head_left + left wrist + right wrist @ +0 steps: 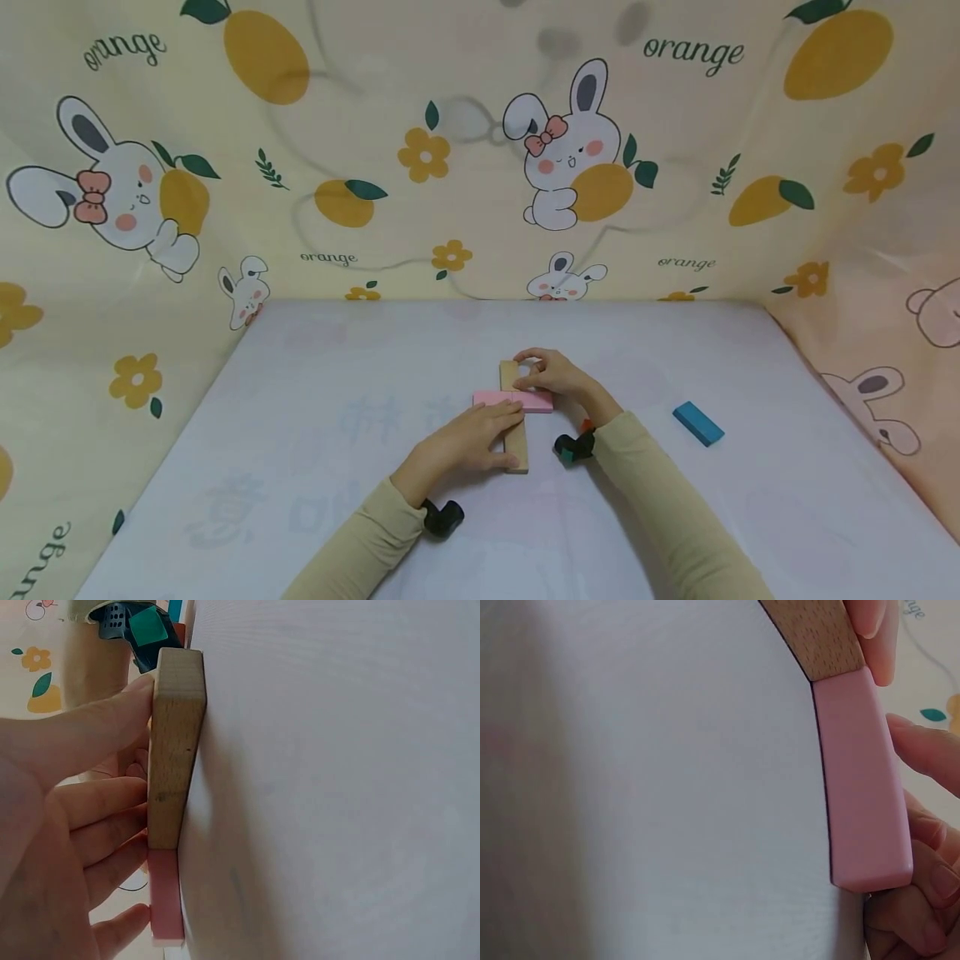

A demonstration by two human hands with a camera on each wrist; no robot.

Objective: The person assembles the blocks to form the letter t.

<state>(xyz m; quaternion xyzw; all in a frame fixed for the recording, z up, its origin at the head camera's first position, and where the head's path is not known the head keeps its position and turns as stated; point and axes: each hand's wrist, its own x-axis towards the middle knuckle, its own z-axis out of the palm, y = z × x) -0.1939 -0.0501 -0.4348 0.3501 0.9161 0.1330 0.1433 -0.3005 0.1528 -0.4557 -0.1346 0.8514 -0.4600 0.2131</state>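
Two pink blocks [537, 402] lie end to end as a crossbar on the white table. A plain wooden block [509, 375] extends from their far side; another wooden block [517, 450] extends from their near side. My left hand [468, 437] lies with fairly straight fingers over the pink blocks, its thumb on the near wooden block. In the left wrist view, that thumb and the fingers rest along the wooden block [175, 757]. My right hand [555, 375] holds the far wooden block between thumb and index finger. Its other fingers curl behind the pink block [862, 780].
A blue block [698, 423] lies apart at the right. Each wrist carries a black camera [444, 519]. A patterned cloth [375, 150] rises behind the table and along its sides.
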